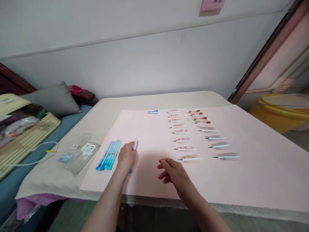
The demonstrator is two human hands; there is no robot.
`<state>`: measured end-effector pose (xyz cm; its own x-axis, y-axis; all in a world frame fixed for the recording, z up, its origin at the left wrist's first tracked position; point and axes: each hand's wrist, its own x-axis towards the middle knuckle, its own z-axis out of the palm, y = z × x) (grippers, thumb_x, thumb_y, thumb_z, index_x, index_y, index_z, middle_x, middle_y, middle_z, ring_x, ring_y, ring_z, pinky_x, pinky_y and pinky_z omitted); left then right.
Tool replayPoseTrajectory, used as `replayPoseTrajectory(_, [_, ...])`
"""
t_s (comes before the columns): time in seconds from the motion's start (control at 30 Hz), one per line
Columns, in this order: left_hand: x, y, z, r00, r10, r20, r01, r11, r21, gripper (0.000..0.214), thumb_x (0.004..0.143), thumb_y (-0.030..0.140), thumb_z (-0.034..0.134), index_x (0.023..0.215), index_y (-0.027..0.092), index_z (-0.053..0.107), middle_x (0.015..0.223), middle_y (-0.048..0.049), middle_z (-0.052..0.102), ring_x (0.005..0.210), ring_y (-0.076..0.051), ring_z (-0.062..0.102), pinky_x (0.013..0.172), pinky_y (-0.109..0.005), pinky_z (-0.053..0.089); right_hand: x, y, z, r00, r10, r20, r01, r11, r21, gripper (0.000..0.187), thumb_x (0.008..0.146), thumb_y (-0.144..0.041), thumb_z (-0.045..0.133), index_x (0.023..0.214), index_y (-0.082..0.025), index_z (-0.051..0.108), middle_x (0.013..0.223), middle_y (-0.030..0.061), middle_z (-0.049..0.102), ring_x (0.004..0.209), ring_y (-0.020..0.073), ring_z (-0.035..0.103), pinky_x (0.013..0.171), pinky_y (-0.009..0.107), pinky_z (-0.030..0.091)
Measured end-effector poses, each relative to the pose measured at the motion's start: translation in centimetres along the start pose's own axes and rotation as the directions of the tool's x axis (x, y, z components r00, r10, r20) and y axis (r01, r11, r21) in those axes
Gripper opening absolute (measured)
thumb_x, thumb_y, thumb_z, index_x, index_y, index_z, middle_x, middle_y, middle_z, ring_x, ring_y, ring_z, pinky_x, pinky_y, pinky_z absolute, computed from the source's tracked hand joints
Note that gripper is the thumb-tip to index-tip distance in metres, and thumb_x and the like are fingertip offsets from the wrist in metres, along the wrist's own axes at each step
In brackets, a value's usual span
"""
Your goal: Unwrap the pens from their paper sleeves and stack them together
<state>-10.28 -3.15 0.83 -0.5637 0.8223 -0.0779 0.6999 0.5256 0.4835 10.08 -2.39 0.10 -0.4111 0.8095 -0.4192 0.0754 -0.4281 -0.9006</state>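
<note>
- Noted fingers [132, 150] of the left hand [126, 158] wrapped round a pale blue pen [135, 143], above the near left part of the pink sheet [149, 129]; pen tip pointing away, lower end hidden behind the hand.
- Noted fingers [163, 166] of the right hand [172, 172] loosely curled and parted, gripping nothing, over the near middle of the sheet; cannot tell whether touching it.
- Logged a bundle of blue pens [109, 155] lying flat on the sheet's left edge, just beside the left hand.
- Counted two columns of pens on the sheet's right half, each pen with a small card: inner column [182, 135] with pinkish cards, outer column [212, 133] brownish at the far end and greyish nearer.
- Found one short blue-and-white piece [153, 111] alone at the sheet's far edge.
- Recorded a clear bag with labels [80, 151] off the sheet's left edge, on the cloth-covered tabletop [108, 106].
- Saw a white cable [36, 154] and a grey cushion [53, 98] well left of the sheet, and a yellow tub [280, 111] beyond its right side.
</note>
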Motion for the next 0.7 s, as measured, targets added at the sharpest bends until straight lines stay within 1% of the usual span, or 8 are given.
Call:
replayPoseTrajectory(0.07, [0.7, -1.7, -0.9, 0.995, -0.069, -0.068, 0.075, 0.993, 0.095, 0.032, 0.072, 0.017, 0.046, 0.099, 0.019, 0.063, 0.083, -0.0127, 0.065, 0.082, -0.027, 0.060, 0.068, -0.035, 0.040, 0.1, 0.0, -0.3, 1.000, 0.003, 0.017, -0.003, 1.000, -0.008, 0.028, 0.076, -0.039, 0.053, 0.083, -0.013, 0.058, 0.089, 0.0087, 0.061, 0.051, 0.0114, 0.059, 0.043, 0.023, 0.043])
replayPoseTrajectory(0.13, [1.3, -3.1, -1.6, 0.984, -0.132, -0.118, 0.150, 0.974, 0.167, 0.032, 0.076, 0.019, 0.042, 0.102, 0.016, 0.060, 0.087, -0.0178, 0.065, 0.084, -0.031, 0.060, 0.066, -0.038, 0.039, 0.1, 0.0, -0.4, 1.000, 0.005, 0.022, -0.004, 1.000, -0.014, 0.028, 0.075, -0.040, 0.053, 0.082, -0.013, 0.059, 0.089, 0.0086, 0.061, 0.051, 0.0117, 0.059, 0.043, 0.023, 0.043])
replayPoseTrajectory(0.23, [1.9, -4.3, -1.8, 0.968, -0.189, -0.163, 0.228, 0.934, 0.274, 0.031, 0.077, 0.022, 0.042, 0.103, 0.017, 0.058, 0.086, -0.0184, 0.065, 0.082, -0.033, 0.060, 0.062, -0.037, 0.038, 0.0, 0.0, -0.6, 1.000, -0.005, 0.022, 0.005, 1.000, -0.022, 0.028, 0.074, -0.040, 0.054, 0.080, -0.013, 0.059, 0.088, 0.0080, 0.062, 0.052, 0.0112, 0.059, 0.043, 0.022, 0.043])
replayPoseTrajectory(0.3, [2.2, -4.6, -1.5, 0.968, -0.181, -0.172, 0.228, 0.923, 0.310, 0.029, 0.076, 0.021, 0.042, 0.100, 0.019, 0.058, 0.085, -0.0166, 0.066, 0.080, -0.032, 0.060, 0.060, -0.036, 0.037, -0.1, 0.0, -0.6, 1.000, -0.008, 0.026, 0.009, 1.000, -0.026, 0.028, 0.074, -0.040, 0.054, 0.079, -0.014, 0.059, 0.087, 0.0077, 0.062, 0.052, 0.0109, 0.059, 0.043, 0.022, 0.043])
replayPoseTrajectory(0.47, [2.6, -4.7, -0.9, 0.979, -0.124, -0.160, 0.176, 0.910, 0.375, 0.024, 0.077, 0.019, 0.039, 0.085, 0.021, 0.062, 0.086, -0.0135, 0.066, 0.079, -0.028, 0.060, 0.059, -0.033, 0.036, 0.1, 0.1, -0.6, 0.999, 0.002, 0.032, -0.001, 1.000, -0.024, 0.028, 0.073, -0.040, 0.054, 0.080, -0.014, 0.060, 0.086, 0.0077, 0.062, 0.051, 0.0111, 0.059, 0.041, 0.022, 0.042])
replayPoseTrajectory(0.57, [2.7, -4.9, -0.8, 0.975, -0.135, -0.175, 0.193, 0.907, 0.376, 0.023, 0.077, 0.022, 0.040, 0.084, 0.021, 0.062, 0.089, -0.0136, 0.066, 0.080, -0.028, 0.059, 0.061, -0.034, 0.037, 0.0, 0.0, -0.8, 1.000, 0.000, 0.030, 0.001, 1.000, -0.013, 0.028, 0.073, -0.040, 0.054, 0.079, -0.014, 0.059, 0.085, 0.0074, 0.062, 0.051, 0.0111, 0.059, 0.042, 0.022, 0.042])
replayPoseTrajectory(0.7, [2.5, -5.0, -0.8, 0.972, -0.165, -0.167, 0.219, 0.894, 0.391, 0.023, 0.077, 0.023, 0.041, 0.085, 0.020, 0.062, 0.086, -0.0145, 0.066, 0.078, -0.029, 0.059, 0.061, -0.035, 0.038, -0.3, -0.2, -1.0, 0.999, -0.029, 0.033, 0.029, 1.000, -0.001, 0.026, 0.074, -0.038, 0.053, 0.078, -0.014, 0.059, 0.084, 0.0063, 0.062, 0.052, 0.0105, 0.059, 0.044, 0.021, 0.042])
